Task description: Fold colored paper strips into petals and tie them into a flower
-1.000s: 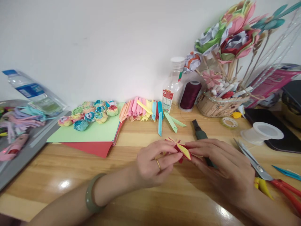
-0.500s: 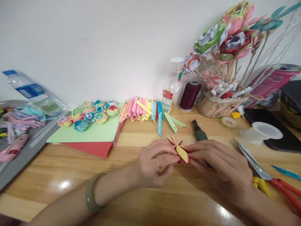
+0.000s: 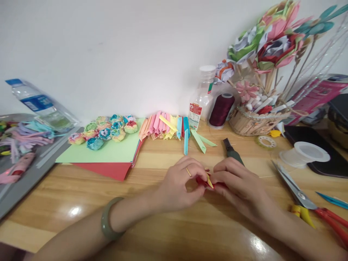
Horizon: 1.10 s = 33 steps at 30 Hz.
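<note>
Between my two hands, above the wooden table (image 3: pixel 152 232), is a small folded paper flower (image 3: pixel 208 180) in red and yellow. My left hand (image 3: pixel 183 185) pinches its left side between thumb and fingers. From the other side my right hand (image 3: pixel 239 186) grips it with thumb and fingertips, so much of the paper is hidden. A dark green-handled tool (image 3: pixel 233 152) lies just behind my right hand. Farther back are folded strips: a blue strip (image 3: pixel 186 141), green strips (image 3: pixel 199 140) and a row of pink and yellow ones (image 3: pixel 159 125).
Scissors with red handles (image 3: pixel 303 197) lie at the right beside a white spool (image 3: pixel 301 154). Along the wall stand a clear bottle (image 3: pixel 202 98), maroon thread (image 3: pixel 221 110) and a basket of paper flowers (image 3: pixel 257 121). Finished-looking paper rosettes (image 3: pixel 104 134) sit on green paper (image 3: pixel 98 154) at left.
The paper flower has turned and been squeezed, so fewer of its petals show. My left fingers have shifted over its top, and both hands have closed in around it.
</note>
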Tool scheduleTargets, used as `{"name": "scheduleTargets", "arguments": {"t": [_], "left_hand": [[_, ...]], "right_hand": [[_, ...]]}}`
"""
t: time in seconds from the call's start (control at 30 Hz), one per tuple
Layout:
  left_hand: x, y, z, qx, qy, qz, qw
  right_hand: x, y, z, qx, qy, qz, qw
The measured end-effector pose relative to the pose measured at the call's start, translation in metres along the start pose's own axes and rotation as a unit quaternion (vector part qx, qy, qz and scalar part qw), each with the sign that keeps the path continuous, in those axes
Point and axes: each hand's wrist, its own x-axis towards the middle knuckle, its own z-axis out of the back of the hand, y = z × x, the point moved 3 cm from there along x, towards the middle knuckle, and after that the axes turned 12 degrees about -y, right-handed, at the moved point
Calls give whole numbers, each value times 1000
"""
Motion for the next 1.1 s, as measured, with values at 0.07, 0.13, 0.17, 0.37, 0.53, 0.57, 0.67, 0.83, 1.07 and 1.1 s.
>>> {"name": "scheduleTargets", "arguments": {"t": [0.07, 0.13, 0.17, 0.37, 0.53, 0.57, 0.67, 0.83, 1.07, 1.1], "left_hand": [[2, 1, 1, 8, 4, -2, 1000], [4, 1, 2, 7, 4, -10, 1000], [4, 0, 2, 4, 3, -14, 1000], [7, -3, 3, 4, 3, 5, 1000], [7, -2, 2, -30, 32, 86, 995], [6, -1, 2, -51, 33, 118, 991], [3, 5, 1, -134, 16, 264, 955], [-5, 12, -7, -237, 2, 461, 855], [-6, 16, -8, -301, -4, 538, 787], [-6, 16, -9, -305, 0, 545, 781]], "right_hand": [[1, -1, 0, 17, -3, -14, 1000], [2, 0, 1, 43, -16, -26, 999], [2, 0, 2, 59, -22, -33, 997], [4, 2, 3, 130, -21, -94, 987], [0, -1, 1, 177, -5, -202, 963], [0, -2, 0, 191, 0, -229, 954], [0, -6, -1, 256, 38, -320, 911], [5, -11, -5, 349, 97, -434, 825], [-2, -16, -4, 472, 143, -496, 715], [-3, -16, -4, 490, 146, -501, 698]]}}
